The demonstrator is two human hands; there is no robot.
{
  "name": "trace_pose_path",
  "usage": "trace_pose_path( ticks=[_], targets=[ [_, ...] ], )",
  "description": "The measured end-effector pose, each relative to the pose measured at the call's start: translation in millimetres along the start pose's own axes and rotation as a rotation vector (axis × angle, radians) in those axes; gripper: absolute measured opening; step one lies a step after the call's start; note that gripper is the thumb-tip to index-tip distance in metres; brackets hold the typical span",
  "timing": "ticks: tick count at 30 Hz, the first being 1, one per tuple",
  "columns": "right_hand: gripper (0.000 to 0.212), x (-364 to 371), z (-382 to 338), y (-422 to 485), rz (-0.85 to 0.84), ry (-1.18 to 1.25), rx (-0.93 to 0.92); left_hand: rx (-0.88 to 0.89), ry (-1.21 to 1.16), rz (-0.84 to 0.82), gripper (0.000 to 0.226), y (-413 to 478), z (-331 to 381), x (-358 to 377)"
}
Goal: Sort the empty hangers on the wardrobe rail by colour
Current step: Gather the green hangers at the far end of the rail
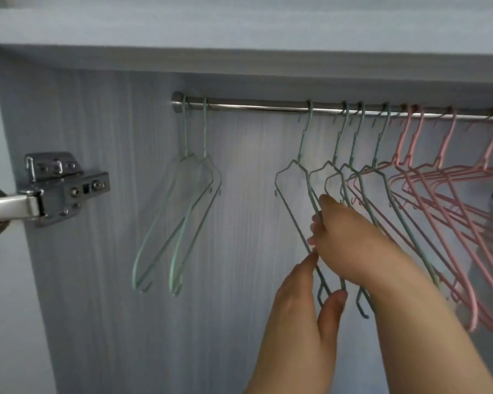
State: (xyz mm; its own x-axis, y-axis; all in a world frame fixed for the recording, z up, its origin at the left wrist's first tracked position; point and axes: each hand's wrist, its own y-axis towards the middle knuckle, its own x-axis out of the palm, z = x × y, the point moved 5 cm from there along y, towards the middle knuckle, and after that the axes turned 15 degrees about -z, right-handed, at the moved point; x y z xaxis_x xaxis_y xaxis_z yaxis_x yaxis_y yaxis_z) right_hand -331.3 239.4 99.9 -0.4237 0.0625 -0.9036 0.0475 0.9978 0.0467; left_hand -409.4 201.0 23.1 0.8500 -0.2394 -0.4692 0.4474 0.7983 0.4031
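**Both hands on the green hangers, mid-rail**

Nearest me, my left hand [302,302] reaches up from the lower edge, palm turned inward, thumb and forefinger parted around the lower end of a green hanger [299,211]; its grip is partly open, the fingertips touching the wire, and I cannot tell whether it truly pinches. Just above, my right hand [350,237] comes in from the lower right with its forearm slanting across the view. Its grip is closed, fingers curled round the sloping arm of that same hanger, the thumb pointing up.

That hanger is thin coated wire, pale green, its hook over the rail [256,105] and its long axis swinging down toward me and to the right. Three more green hangers [350,155] hang just beside it, tilted the same way. Farther right, the pink hangers [450,194] crowd together, overlapping, also slanting down to the right.

Well apart at the rail's left end, two green hangers [182,211] hang close together, their long axes slanting down to the left. Beyond them, a metal door hinge [60,186] sits on the grey side panel [111,280].
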Motion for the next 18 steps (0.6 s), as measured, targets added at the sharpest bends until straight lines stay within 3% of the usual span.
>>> trace_pose_path(
  ticks=[1,4,8,18],
  targets=[
    [0.037,3,0,2,0.005,0.045,-0.015,0.006,-0.021,0.024,0.079,-1,-3,-3],
    [0.027,9,-3,5,0.141,0.225,-0.113,0.046,-0.106,0.04,0.045,-8,-8,-11],
    [0.026,14,-18,6,0.284,0.43,-0.222,0.059,-0.058,0.147,0.044,-21,-13,-29],
    [0.022,41,-59,29,0.255,0.495,-0.329,0.083,-0.041,0.305,0.035,-31,-39,-58]
  ],
)
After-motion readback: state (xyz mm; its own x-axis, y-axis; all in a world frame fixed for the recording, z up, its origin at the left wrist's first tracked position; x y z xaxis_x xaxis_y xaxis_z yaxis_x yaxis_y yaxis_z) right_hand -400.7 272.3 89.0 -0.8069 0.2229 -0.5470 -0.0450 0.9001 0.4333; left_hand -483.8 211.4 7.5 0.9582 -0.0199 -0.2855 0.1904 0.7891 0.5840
